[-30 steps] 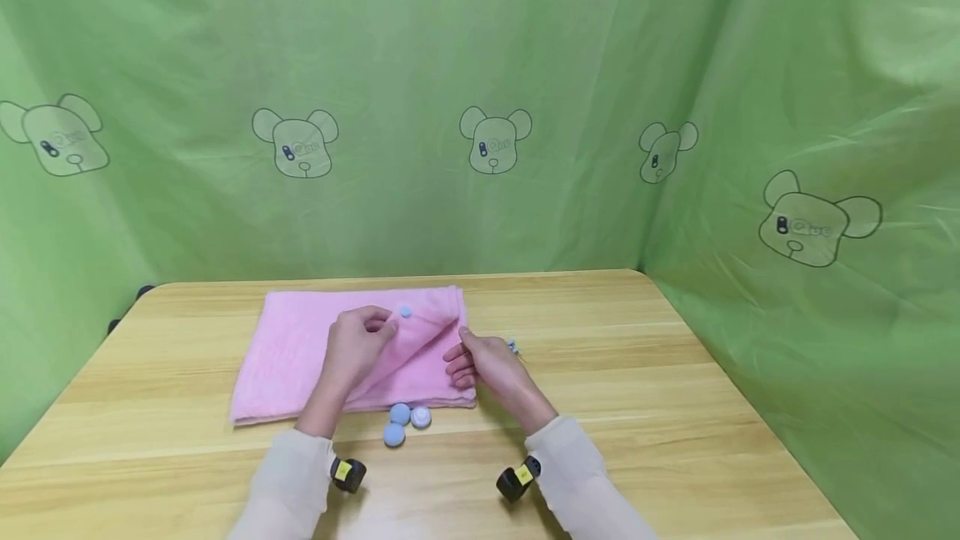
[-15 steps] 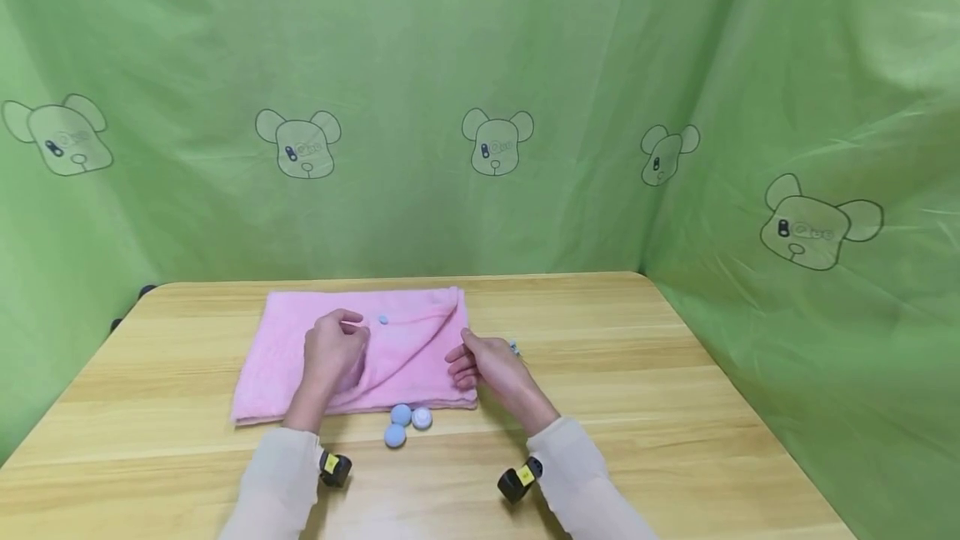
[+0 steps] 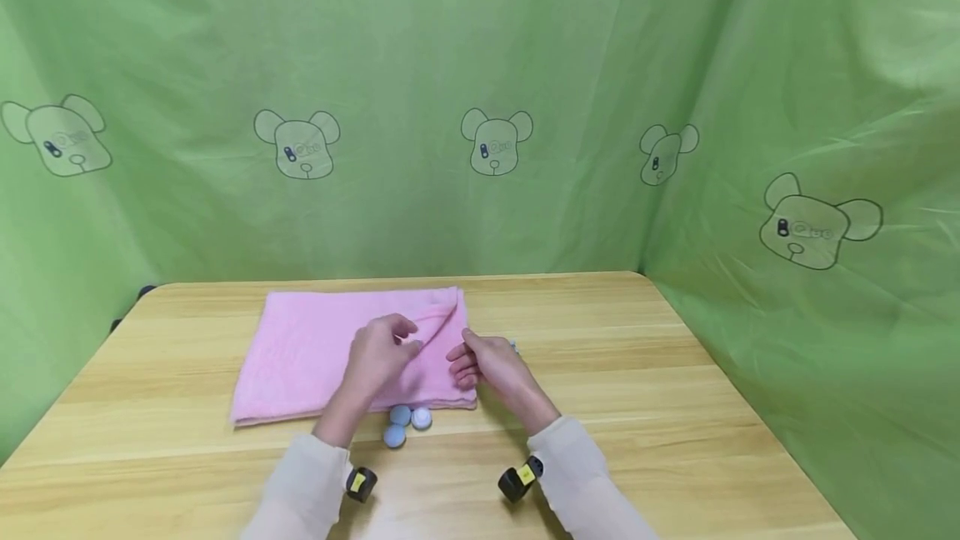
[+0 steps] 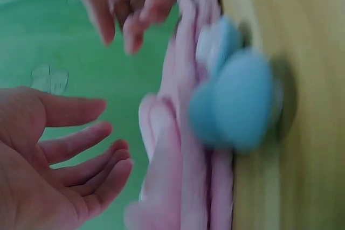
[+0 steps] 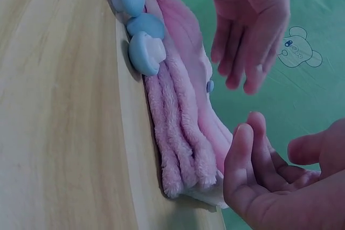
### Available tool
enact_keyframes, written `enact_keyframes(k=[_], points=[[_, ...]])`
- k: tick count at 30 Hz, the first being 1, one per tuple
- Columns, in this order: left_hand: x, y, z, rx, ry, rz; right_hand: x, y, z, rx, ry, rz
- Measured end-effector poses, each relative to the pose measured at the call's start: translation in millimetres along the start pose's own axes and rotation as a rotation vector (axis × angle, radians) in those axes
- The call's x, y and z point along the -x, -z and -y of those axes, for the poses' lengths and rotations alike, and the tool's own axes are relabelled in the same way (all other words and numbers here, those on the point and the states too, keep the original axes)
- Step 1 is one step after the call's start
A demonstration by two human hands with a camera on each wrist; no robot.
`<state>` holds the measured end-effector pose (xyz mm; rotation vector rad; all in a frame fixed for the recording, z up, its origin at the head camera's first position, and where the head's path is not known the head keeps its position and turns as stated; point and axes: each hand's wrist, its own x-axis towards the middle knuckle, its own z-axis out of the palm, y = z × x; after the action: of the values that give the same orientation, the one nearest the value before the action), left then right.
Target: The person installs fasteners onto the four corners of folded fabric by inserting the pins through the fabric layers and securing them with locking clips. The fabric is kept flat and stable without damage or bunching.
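Note:
A folded pink plush towel [image 3: 307, 348] lies on the table, its right part rumpled into a diagonal fold. My left hand [image 3: 378, 352] hovers over that part with fingers loosely bent and nothing in them. A small blue button-like piece [image 5: 209, 86] sits on the towel's upper surface, near the left hand's fingertips. My right hand [image 3: 487, 365] stays at the towel's right edge, palm turned inward, fingers loosely curled and holding nothing. Along the towel's front edge are three blue mushroom-shaped pieces [image 3: 394, 436]; a pale stem shows on one of them [image 5: 146, 53].
A small blue object [image 3: 514, 347] lies on the table just beyond the right hand, mostly hidden by it. Green curtains [image 3: 390, 190] with bear outlines close in the wooden table [image 3: 615, 407] at the back and sides.
My left hand has swung leftward over the towel, then back to the right. The fold beneath it has shifted and now lies flatter. My right hand has barely moved.

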<state>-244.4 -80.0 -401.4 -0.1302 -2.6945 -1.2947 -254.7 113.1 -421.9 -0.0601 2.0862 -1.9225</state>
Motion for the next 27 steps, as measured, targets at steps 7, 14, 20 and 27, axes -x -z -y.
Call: enact_keyframes(k=[7, 14, 20, 27], points=[[11.7, -20.8, -10.3, -0.101, -0.027, 0.219, -0.7, 1, 1, -0.006, -0.01, -0.012], [15.1, -25.9, -7.5, -0.169, -0.015, 0.349, 0.9, 2, 1, 0.053, 0.006, -0.012], [12.5, -25.2, -2.0, -0.176, -0.026, 0.339, 3.3, 3, 1, 0.146, 0.036, 0.011], [8.6, -21.8, 3.6, -0.086, -0.013, 0.275, 4.2, 8, 1, 0.251, 0.003, 0.056]])
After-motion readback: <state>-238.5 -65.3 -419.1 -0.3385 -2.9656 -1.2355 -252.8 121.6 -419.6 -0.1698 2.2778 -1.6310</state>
